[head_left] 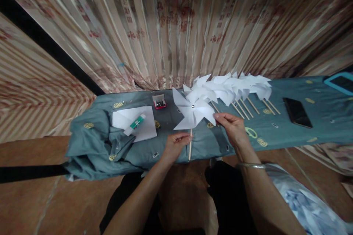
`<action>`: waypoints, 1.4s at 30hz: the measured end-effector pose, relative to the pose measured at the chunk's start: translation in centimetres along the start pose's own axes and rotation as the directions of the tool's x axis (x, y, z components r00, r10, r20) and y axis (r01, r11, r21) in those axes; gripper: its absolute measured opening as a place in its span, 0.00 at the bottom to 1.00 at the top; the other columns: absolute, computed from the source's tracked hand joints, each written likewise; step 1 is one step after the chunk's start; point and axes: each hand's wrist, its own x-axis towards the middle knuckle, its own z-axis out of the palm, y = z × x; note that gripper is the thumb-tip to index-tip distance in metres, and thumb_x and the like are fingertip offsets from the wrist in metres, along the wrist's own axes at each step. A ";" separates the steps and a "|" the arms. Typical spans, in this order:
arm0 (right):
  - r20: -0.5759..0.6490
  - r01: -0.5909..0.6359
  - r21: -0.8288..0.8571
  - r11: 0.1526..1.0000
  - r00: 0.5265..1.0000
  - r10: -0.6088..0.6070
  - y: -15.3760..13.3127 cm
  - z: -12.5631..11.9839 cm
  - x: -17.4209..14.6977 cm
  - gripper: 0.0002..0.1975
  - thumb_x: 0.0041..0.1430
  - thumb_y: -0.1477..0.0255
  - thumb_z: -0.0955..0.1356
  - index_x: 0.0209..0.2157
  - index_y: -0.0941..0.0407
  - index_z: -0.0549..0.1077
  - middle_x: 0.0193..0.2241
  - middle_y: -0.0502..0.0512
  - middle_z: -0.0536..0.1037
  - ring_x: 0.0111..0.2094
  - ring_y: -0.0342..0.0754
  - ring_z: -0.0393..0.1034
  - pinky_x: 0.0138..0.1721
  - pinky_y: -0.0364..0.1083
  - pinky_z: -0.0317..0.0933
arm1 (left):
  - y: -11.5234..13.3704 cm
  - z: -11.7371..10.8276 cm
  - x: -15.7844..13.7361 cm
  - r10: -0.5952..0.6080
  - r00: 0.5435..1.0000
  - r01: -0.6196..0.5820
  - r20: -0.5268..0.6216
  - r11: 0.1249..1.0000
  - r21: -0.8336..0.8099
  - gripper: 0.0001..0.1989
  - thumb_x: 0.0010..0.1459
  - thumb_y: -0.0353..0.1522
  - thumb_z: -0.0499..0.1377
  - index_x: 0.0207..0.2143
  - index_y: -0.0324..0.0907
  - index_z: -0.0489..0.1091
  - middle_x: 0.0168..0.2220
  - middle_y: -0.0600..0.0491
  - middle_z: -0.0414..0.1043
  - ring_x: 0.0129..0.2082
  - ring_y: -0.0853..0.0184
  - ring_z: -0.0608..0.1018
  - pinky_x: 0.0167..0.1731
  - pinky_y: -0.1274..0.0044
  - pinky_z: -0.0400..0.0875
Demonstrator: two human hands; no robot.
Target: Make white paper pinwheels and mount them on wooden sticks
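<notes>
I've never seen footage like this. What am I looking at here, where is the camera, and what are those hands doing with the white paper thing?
No machine here: these are a person's two bare hands, filmed by one camera worn on the head, looking forward and down. The left hand pinches a thin wooden stick that carries a white folded paper pinwheel; the right hand holds the tip of one blade. They work over a low bench covered in teal cloth. On it lie a row of finished white pinwheels on sticks, white paper sheets with a green-and-white glue tube, a small red box and a black phone. A striped curtain hangs behind.
</notes>
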 end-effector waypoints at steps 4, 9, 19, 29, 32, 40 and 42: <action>0.028 -0.016 -0.007 1.000 0.999 0.016 0.1 0.4 -0.1 0.12 0.36 0.60 0.77 0.21 0.53 0.80 0.17 0.48 0.75 0.21 0.41 0.62 0.27 0.44 0.57 | 0.0 0.0 0.4 -0.009 1.000 0.009 0.010 1.000 -0.010 0.17 0.31 0.42 0.72 0.24 0.40 0.79 0.27 0.49 0.80 0.26 0.67 0.77 0.33 0.75 0.73; 0.070 -0.027 -0.002 1.000 0.997 0.027 0.0 0.7 -0.3 0.12 0.37 0.60 0.77 0.21 0.54 0.79 0.17 0.47 0.74 0.22 0.41 0.63 0.27 0.43 0.57 | 0.2 0.3 0.6 -0.009 1.000 0.009 -0.026 1.000 -0.008 0.17 0.30 0.41 0.72 0.24 0.41 0.79 0.27 0.50 0.80 0.25 0.68 0.77 0.33 0.76 0.73; 0.136 -0.035 -0.014 0.999 0.990 0.036 -0.3 1.1 -0.7 0.14 0.38 0.58 0.76 0.22 0.54 0.79 0.19 0.49 0.75 0.23 0.42 0.65 0.28 0.44 0.59 | 0.2 0.8 0.9 0.042 0.998 -0.041 -0.037 0.999 0.027 0.12 0.34 0.37 0.71 0.24 0.41 0.80 0.24 0.53 0.77 0.26 0.69 0.75 0.32 0.77 0.71; 0.184 -0.068 0.012 0.998 0.981 0.065 -0.3 1.4 -0.9 0.16 0.39 0.56 0.76 0.22 0.54 0.79 0.19 0.49 0.77 0.22 0.42 0.65 0.28 0.43 0.59 | 0.3 1.3 1.6 0.073 0.997 -0.072 -0.023 0.996 0.044 0.10 0.36 0.37 0.70 0.24 0.42 0.80 0.24 0.55 0.76 0.26 0.70 0.74 0.30 0.79 0.69; 0.206 -0.070 0.012 0.997 0.976 0.066 -0.4 1.7 -1.0 0.16 0.40 0.56 0.76 0.21 0.55 0.79 0.20 0.50 0.77 0.23 0.42 0.65 0.28 0.43 0.59 | 0.2 1.4 1.8 0.080 0.996 -0.078 -0.029 0.995 0.059 0.10 0.36 0.36 0.69 0.24 0.42 0.80 0.24 0.55 0.76 0.26 0.70 0.73 0.29 0.80 0.67; 0.249 -0.062 -0.021 0.998 0.966 0.065 -0.5 2.2 -1.0 0.17 0.41 0.54 0.76 0.21 0.54 0.78 0.20 0.51 0.77 0.23 0.43 0.66 0.28 0.45 0.60 | 0.2 1.7 2.5 0.079 0.996 -0.078 -0.031 0.996 0.042 0.09 0.37 0.36 0.68 0.24 0.42 0.79 0.24 0.54 0.76 0.26 0.69 0.73 0.30 0.79 0.68; 0.255 -0.066 -0.024 0.998 0.964 0.070 -0.5 2.3 -1.0 0.17 0.40 0.54 0.76 0.21 0.54 0.78 0.20 0.51 0.77 0.23 0.43 0.66 0.28 0.45 0.60 | 0.1 1.8 2.6 0.085 0.996 -0.083 -0.037 0.995 0.047 0.09 0.37 0.36 0.68 0.24 0.42 0.79 0.23 0.54 0.76 0.26 0.69 0.73 0.30 0.78 0.67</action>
